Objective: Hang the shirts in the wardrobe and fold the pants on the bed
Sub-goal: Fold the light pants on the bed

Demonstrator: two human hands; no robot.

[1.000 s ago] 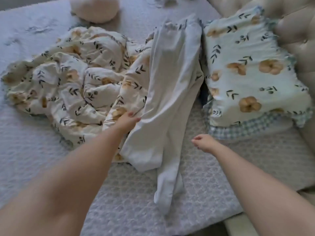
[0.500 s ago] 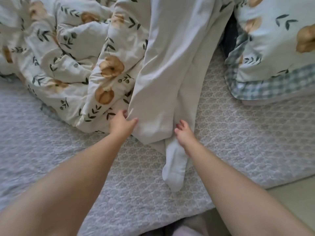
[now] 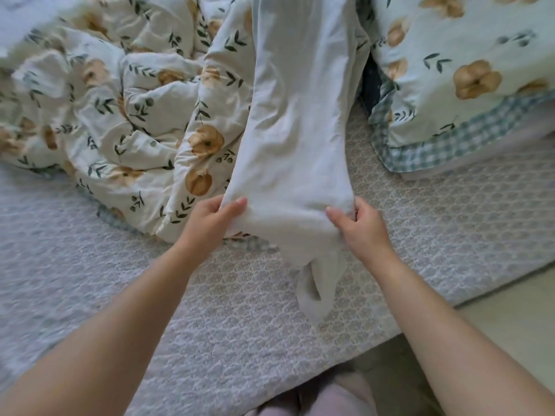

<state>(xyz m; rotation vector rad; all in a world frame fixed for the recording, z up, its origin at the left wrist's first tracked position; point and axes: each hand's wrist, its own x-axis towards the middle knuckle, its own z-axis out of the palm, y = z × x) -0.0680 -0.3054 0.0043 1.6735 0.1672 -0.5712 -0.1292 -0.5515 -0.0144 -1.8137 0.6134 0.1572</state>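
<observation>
Pale grey-white pants (image 3: 294,121) lie lengthwise on the bed (image 3: 210,319), running from the top of the view down to the middle. My left hand (image 3: 211,222) pinches the left corner of the near leg end. My right hand (image 3: 359,225) pinches the right corner of the same end. The cloth is stretched between both hands and lifted slightly. A second leg end (image 3: 315,286) hangs down below them onto the bedcover. The waist of the pants is out of view at the top.
A crumpled floral duvet (image 3: 120,109) fills the left and lies partly under the pants. A floral pillow (image 3: 468,79) with a checked border sits at the right. The bed's edge and pale floor (image 3: 510,319) show at lower right.
The view has moved in closer. My right hand came from the bedcover to the pants and took hold of the leg end; my left hand slid down to its other corner.
</observation>
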